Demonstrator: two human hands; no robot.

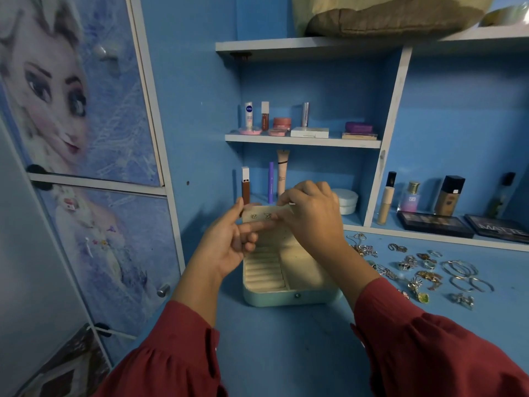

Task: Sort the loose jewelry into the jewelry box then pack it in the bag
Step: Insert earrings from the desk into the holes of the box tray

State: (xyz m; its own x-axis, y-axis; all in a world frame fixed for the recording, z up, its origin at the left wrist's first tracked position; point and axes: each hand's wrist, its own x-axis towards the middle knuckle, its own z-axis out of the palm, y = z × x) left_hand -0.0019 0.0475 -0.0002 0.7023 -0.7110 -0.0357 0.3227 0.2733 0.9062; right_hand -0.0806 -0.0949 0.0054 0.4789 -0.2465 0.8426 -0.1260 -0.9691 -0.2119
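Jewelry box (286, 293) open at counter (286, 353) middle; both hands' fingers (282, 200) pinch earring card (264, 214) above it, loose jewelry (415, 267) w/ rings at right edge

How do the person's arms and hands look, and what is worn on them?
Both arms wear loose dark red sleeves, gathered at the cuffs and ending at the forearms. The left hand and the right hand are bare: no gloves, and I see no rings, bracelets or watch.

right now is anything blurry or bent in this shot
Head view: wide-angle bends the cabinet door and shelf edges; dim bluish light; both hands over the jewelry box look soft; loose jewelry lacks fine detail.
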